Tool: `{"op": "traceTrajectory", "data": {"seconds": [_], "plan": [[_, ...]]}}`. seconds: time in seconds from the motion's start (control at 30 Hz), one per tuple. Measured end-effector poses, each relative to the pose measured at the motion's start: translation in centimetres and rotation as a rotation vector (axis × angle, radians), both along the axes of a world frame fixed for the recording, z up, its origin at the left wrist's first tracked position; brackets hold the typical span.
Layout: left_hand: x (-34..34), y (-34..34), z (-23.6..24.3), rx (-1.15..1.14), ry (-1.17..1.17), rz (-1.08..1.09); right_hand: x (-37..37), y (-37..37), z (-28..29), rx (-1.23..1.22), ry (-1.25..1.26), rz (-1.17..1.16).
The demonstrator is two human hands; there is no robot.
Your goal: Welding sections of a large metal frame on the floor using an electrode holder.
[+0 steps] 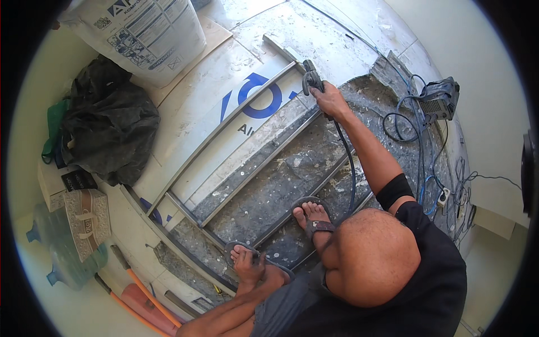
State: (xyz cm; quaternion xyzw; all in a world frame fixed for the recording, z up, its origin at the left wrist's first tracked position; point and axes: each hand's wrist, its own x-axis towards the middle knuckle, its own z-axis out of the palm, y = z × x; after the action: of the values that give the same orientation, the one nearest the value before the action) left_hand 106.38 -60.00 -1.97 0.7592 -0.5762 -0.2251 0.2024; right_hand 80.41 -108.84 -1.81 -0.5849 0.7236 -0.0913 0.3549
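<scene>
My right hand (330,100) is closed round a black clamp-like cable tool (312,78) at the far corner of a metal frame (219,130). A thick black cable (349,163) runs from the tool back toward my bent knee (373,258). The frame has several parallel bars and lies on the floor in front of me. Down by my left sandalled foot, my left hand (250,268) rests low near the frame's near side bar, its fingers apart and holding nothing that shows. My right foot (314,218), also in a sandal, stands between the bars.
A grey box-shaped machine (441,100) with tangled cables stands at right. At left are a large white sack (149,42), a crumpled black bag (112,123), a clear water bottle (70,250) and orange-handled tools (151,297). Paint-spattered dark sheeting (303,163) covers part of the floor.
</scene>
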Motion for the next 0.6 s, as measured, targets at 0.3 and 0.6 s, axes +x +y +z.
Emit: {"op": "traceTrajectory", "data": {"seconds": [0.3, 0.6], "plan": [[0.3, 0.1, -0.1, 0.004, -0.069, -0.027, 0.1, 0.0, -0.4, 0.002, -0.022, 0.003], [0.2, 0.0, -0.2, -0.024, -0.058, -0.034, 0.9, 0.1, -0.7, 0.312, -0.776, -0.370]]}}
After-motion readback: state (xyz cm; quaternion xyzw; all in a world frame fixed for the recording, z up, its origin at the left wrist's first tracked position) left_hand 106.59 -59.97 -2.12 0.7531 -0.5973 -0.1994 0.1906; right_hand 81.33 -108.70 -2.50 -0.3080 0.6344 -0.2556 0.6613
